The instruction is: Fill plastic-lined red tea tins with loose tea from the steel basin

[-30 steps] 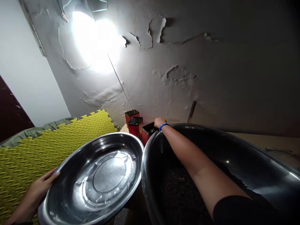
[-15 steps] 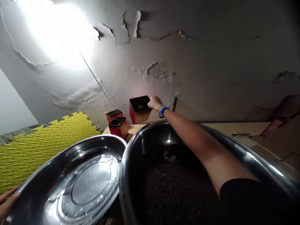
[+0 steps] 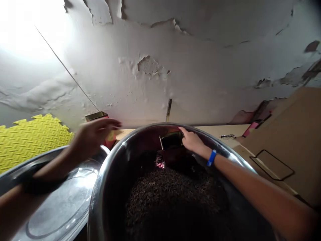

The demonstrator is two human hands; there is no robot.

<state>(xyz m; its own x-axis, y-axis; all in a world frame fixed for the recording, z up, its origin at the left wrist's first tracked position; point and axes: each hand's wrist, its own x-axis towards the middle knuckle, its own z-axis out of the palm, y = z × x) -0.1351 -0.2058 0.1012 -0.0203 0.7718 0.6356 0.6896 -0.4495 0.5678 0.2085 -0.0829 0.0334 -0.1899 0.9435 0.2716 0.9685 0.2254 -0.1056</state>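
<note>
The right hand (image 3: 193, 141), fingers curled, seems to grip a tilted red tin (image 3: 172, 140) just inside the far rim of the steel basin (image 3: 96, 214) — above dark loose leaves (image 3: 173, 197); the left hand (image 3: 94, 136) hangs open and empty, near another tin (image 3: 96, 116) at upper left.

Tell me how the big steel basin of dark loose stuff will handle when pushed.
The steel basin probably feels heavy, with the dark loose material piled deep inside. Its polished curved rim looks slippery to grip. Its rounded wall may let it rock rather than slide.
</note>
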